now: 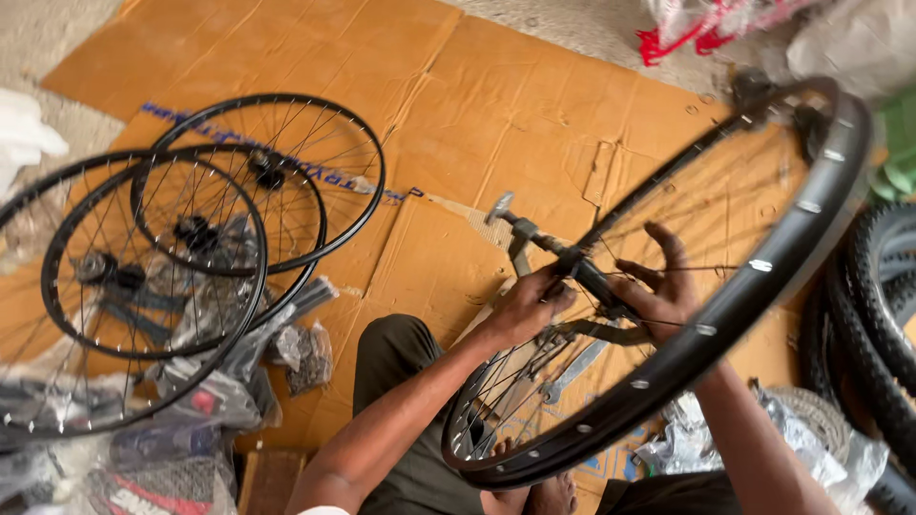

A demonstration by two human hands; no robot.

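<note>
Wheel [763, 267] tilted upright, axle [534, 236] pointing upper-left, both hands gripping hub.

- Flattened brown cardboard [477, 114] covers the floor
- Three black spoked wheels [191, 238] lie overlapped at left
- Plastic bags [219, 391] sit beside them
- Black tyres [883, 324] stack at right

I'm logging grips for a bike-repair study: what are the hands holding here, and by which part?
Both hands hold one black spoked wheel at its hub axle: the left hand grips the axle end, the right hand reaches through the spokes.
</note>
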